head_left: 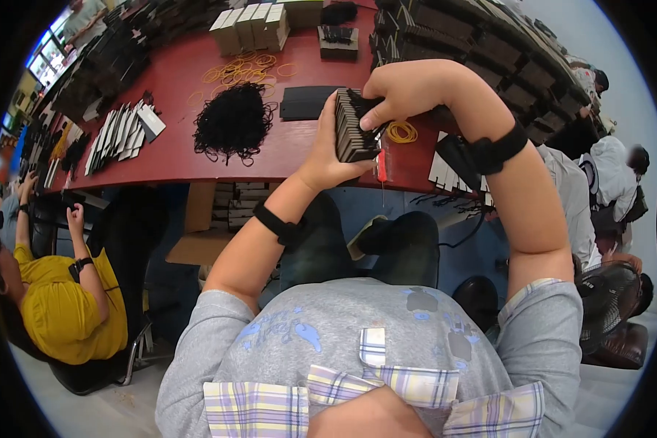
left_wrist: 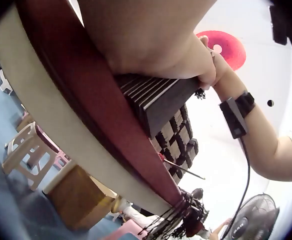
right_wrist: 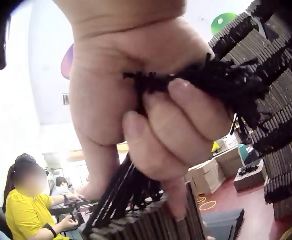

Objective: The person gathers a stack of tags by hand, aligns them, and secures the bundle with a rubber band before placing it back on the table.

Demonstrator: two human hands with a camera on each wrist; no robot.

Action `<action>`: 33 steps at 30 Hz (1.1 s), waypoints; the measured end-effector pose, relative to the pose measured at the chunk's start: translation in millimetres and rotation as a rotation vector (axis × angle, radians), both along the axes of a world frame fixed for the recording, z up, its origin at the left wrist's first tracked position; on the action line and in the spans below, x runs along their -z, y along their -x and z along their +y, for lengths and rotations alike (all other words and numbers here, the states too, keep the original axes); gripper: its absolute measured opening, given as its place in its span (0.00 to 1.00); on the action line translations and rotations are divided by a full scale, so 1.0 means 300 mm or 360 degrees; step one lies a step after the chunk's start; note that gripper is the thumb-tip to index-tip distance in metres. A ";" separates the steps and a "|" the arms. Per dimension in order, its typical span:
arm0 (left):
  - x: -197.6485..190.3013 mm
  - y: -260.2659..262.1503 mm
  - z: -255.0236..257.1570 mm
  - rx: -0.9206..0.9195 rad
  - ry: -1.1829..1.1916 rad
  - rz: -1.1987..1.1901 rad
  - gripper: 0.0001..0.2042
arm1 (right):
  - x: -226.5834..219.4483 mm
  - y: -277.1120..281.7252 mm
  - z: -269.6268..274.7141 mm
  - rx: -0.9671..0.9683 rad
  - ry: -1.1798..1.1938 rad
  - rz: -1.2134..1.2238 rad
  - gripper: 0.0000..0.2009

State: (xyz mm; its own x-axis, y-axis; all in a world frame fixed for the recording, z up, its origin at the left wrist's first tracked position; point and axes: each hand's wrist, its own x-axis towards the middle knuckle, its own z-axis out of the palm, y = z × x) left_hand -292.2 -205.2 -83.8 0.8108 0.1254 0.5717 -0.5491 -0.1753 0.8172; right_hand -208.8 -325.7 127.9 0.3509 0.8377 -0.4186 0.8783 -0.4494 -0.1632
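My left hand (head_left: pixel 321 162) grips a thick stack of dark flat cards (head_left: pixel 350 130) upright over the table's front edge, thumb along its lower end. Black cords (right_wrist: pixel 131 187) run from the top of the stack in the right wrist view. There my right hand (right_wrist: pixel 171 125) holds the cord bunch in curled fingers, its tasselled ends (right_wrist: pixel 221 82) sticking out past them. One finger of that hand points down against the cards. In the left wrist view, the stack (left_wrist: pixel 168 107) shows its pale card edges, and the left palm hides part of it.
On the red table (head_left: pixel 175 80) lie a black cord pile (head_left: pixel 233 120), yellow rubber bands (head_left: pixel 244 71), dark cards (head_left: pixel 299 104) and a red-handled tool (head_left: pixel 382 168). Tall card stacks (head_left: pixel 460 55) rise at the back right. A person in yellow (head_left: pixel 66 310) sits to the left.
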 end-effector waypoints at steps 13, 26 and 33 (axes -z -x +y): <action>-0.135 0.056 0.064 0.0445 0.0233 0.0064 0.57 | 0.421 -0.018 -0.142 0.0075 -0.1374 0.1729 0.13; -0.151 0.067 0.074 0.0269 0.0451 0.0374 0.53 | 0.501 -0.126 -0.205 0.0558 -0.1490 0.0599 0.18; -0.150 0.035 0.061 0.0205 0.0424 0.0327 0.50 | 0.567 -0.165 -0.242 0.0634 -0.0819 -0.0483 0.10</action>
State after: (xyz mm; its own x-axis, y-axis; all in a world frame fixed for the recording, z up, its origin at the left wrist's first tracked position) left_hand -302.9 -186.9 -38.9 0.9243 0.1374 0.3562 -0.3723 0.1184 0.9205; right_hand -159.2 -398.2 -42.3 0.7094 0.6865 0.1595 0.7037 -0.6771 -0.2153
